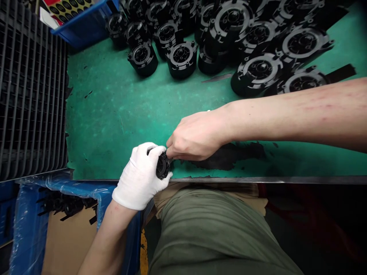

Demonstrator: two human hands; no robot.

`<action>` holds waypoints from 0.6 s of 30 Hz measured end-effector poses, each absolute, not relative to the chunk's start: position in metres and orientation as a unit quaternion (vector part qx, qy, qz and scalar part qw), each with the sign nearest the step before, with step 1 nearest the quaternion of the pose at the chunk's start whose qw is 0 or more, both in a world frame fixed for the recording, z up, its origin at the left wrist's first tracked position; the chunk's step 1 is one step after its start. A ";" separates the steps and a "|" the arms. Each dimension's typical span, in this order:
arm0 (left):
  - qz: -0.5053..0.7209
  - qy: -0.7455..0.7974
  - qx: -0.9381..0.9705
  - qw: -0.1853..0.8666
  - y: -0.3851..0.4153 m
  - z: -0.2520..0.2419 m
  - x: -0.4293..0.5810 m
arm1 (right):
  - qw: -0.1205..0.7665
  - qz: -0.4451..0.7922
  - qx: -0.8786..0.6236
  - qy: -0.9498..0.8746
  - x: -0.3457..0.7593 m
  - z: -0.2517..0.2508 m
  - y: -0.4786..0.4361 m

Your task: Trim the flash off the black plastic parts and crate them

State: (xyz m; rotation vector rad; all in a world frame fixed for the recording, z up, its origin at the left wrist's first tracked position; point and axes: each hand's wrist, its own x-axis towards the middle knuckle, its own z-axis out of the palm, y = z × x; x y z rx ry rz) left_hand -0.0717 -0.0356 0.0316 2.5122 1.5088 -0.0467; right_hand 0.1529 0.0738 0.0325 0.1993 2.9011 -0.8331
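Observation:
My left hand (140,173), in a white glove, is wrapped round a round black plastic part (163,166) at the front edge of the green tabletop (120,122). Only the part's open face with its ring shows between thumb and fingers. My right hand (195,139) is bare and reaches in from the right. Its fingers are pinched together against the right side of the part. Whatever sits between those fingertips, if anything, is hidden.
Several black cylindrical housings (182,59) stand in rows along the back. A blue bin (86,25) with sticker sheets is at the back left, above a stack of dark ribbed trays (31,88). Below left, a plastic-lined blue crate (28,229) holds black parts and cardboard.

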 end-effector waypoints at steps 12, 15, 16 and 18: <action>-0.020 0.510 0.854 0.104 -0.036 0.032 -0.072 | 0.047 -0.313 0.070 0.946 0.146 0.035 0.077; -0.020 0.509 0.855 0.101 -0.036 0.032 -0.072 | 0.035 -0.371 0.115 0.921 0.143 0.039 0.074; -0.018 0.508 0.855 0.099 -0.035 0.032 -0.072 | 0.025 -0.395 0.142 0.907 0.143 0.039 0.074; -0.013 0.506 0.857 0.097 -0.035 0.032 -0.072 | 0.007 -0.443 0.208 0.872 0.143 0.036 0.073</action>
